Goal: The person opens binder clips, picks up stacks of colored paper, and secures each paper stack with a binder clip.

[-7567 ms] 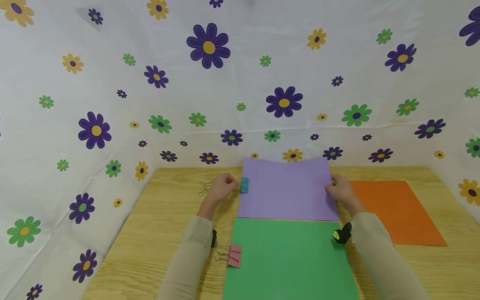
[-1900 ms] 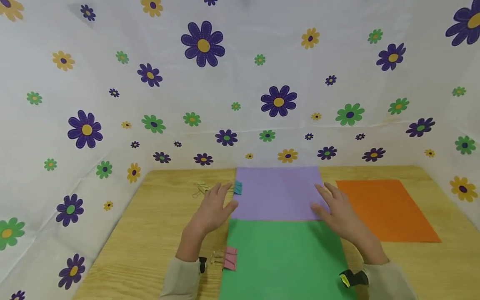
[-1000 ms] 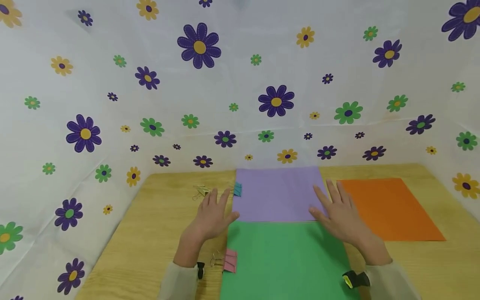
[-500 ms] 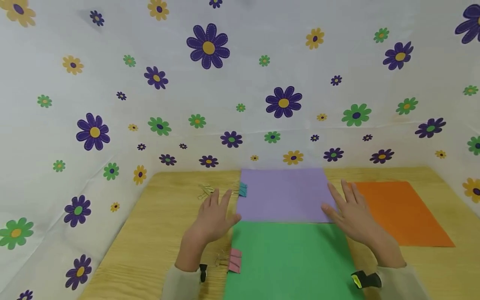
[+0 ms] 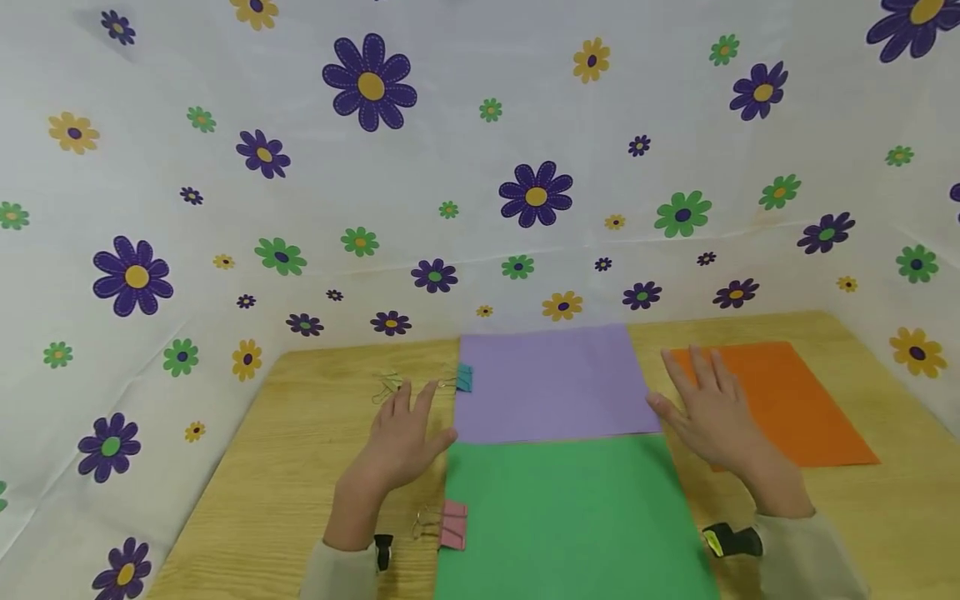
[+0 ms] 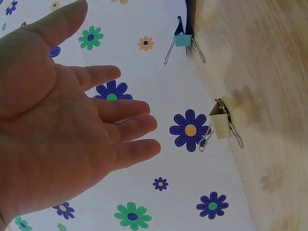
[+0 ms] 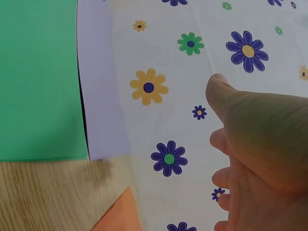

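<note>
A purple sheet [image 5: 551, 387] lies flat at the back of the table, a teal binder clip [image 5: 464, 378] on its left edge. In front of it is a green sheet [image 5: 570, 517], with a pink binder clip [image 5: 453, 525] on its left edge. My left hand [image 5: 393, 446] is held with fingers spread, left of the sheets and between the two clips' level; nothing is in it. My right hand [image 5: 716, 417], also spread and holding nothing, hovers past the purple sheet's right edge, its fingertips overlapping the orange sheet [image 5: 802, 408] in the head view.
A pale yellow binder clip [image 6: 221, 124] stands on the wooden table [image 5: 300, 467] beyond my left fingertips, wire handles out. A white flower-print cloth [image 5: 450, 167] rises behind and on both sides of the table.
Earlier my right hand gripped the purple sheet's raised right edge, with my left hand beside the teal clip. Both hands let go, the sheet lies flat, and the right hand has drifted right.
</note>
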The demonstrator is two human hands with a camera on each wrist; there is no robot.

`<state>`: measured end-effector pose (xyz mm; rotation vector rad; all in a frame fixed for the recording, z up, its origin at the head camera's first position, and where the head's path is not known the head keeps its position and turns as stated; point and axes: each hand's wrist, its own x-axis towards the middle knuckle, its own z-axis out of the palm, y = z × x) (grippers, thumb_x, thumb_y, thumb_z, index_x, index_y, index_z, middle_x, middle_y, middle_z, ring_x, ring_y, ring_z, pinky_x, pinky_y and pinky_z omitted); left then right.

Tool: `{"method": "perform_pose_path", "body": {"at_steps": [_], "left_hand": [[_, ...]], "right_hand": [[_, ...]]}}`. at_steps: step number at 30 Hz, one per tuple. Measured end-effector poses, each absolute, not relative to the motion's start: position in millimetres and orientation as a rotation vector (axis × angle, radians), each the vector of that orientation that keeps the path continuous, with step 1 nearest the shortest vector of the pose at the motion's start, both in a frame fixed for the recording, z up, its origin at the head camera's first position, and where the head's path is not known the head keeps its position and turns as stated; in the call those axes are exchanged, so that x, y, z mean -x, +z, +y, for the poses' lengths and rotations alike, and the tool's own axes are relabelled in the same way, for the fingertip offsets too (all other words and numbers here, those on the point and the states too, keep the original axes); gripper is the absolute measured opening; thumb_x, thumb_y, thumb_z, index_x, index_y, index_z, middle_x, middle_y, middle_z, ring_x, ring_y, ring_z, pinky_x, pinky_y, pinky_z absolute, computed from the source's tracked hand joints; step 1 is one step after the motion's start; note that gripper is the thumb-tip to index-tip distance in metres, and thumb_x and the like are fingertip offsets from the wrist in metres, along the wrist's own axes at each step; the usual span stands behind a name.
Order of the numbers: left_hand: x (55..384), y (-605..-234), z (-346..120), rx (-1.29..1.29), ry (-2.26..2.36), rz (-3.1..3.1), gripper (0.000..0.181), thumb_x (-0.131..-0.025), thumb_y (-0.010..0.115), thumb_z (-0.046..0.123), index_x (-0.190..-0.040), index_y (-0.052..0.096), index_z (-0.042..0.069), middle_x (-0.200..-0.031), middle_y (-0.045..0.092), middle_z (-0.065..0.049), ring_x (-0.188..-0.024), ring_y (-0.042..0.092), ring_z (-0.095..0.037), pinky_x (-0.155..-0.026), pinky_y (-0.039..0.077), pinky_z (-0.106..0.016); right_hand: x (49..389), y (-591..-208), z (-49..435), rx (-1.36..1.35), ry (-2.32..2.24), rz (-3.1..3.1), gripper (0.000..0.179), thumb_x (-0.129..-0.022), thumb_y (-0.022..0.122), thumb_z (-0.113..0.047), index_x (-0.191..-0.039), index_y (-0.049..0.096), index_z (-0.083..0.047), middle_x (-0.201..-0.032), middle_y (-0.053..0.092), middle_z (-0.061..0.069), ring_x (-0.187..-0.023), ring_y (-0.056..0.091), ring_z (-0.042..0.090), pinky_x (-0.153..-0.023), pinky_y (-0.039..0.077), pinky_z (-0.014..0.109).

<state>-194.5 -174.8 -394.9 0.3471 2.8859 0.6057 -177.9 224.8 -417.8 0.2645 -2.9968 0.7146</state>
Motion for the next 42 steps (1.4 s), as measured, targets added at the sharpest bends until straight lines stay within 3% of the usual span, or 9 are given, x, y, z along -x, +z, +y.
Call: {"method": "perform_pose_path", "body": {"at_steps": [17, 27, 42], "left_hand": [[189, -392, -191, -0.326, 0.661, 2.861, 0.073, -0.101, 0.056, 0.032, -0.156, 0.020, 0.001, -0.158, 0.010, -0.035, -0.144, 0.009, -0.057, -0.113, 0.013, -0.070], [192, -385, -190, -0.340, 0.654, 2.861, 0.071, -0.101, 0.055, 0.031, -0.156, 0.021, 0.001, -0.157, 0.012, -0.037, -0.143, 0.011, -0.058, -0.112, 0.014, -0.071], [191, -383, -196, -0.321, 0.650, 2.831, 0.073, -0.101, 0.055, 0.032, -0.156, 0.019, 0.002, -0.158, 0.010, -0.036, -0.145, 0.008, -0.056, -0.114, 0.013, -0.069]], "right_hand": [[174, -413, 254, -0.145, 0.667, -3.050, 0.079, -0.105, 0.031, -0.056, -0.158, 0.006, -0.003, -0.156, -0.006, 0.039, -0.140, -0.011, 0.062, -0.106, -0.001, 0.078], [169, -414, 269, -0.098, 0.632, -3.113, 0.081, -0.104, 0.028, -0.059, -0.158, -0.005, -0.009, -0.155, -0.017, 0.037, -0.138, -0.017, 0.062, -0.105, -0.004, 0.078], [194, -431, 313, -0.070, 0.478, -3.319, 0.087, -0.102, 0.023, -0.064, -0.157, -0.005, -0.003, -0.152, -0.010, 0.043, -0.135, -0.010, 0.067, -0.100, -0.003, 0.082]]}}
